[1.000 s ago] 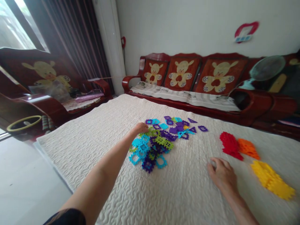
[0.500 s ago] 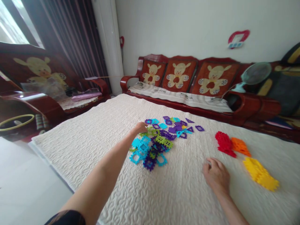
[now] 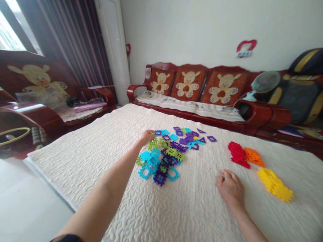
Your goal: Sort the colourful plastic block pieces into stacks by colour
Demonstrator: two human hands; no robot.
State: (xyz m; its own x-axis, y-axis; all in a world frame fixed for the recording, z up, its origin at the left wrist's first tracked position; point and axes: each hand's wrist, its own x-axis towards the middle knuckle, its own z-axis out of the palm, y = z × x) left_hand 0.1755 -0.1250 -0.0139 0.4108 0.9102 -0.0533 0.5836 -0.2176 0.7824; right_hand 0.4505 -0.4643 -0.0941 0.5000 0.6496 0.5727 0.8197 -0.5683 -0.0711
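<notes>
A loose pile of toothed plastic building tiles lies mid-bed, with blue tiles [image 3: 145, 172], purple tiles [image 3: 160, 176] and green tiles [image 3: 175, 154] overlapping. My left hand [image 3: 147, 136] reaches to the pile's far left edge. Its fingers are closed at a green tile [image 3: 152, 144], which stands up a little; the fingertips are partly hidden. Loosely curled, my right hand [image 3: 230, 188] rests on the cream quilted cover [image 3: 191, 208], with no tile seen in it. Nearest to it are a red stack of tiles [image 3: 237, 154] and a yellow stack of tiles [image 3: 276, 186].
An orange stack of tiles [image 3: 254, 157] lies between the red and yellow ones. Beyond the bed stands a wooden sofa [image 3: 176, 105] with bear-patterned cushions [image 3: 188, 84]. A small fan [image 3: 264, 82] is at its right arm. A wooden armchair [image 3: 37, 116] stands at left.
My left hand has drawn back slightly to the left, and more of the green tile beside it shows. My right hand stays curled in place. The view has shifted a little.
</notes>
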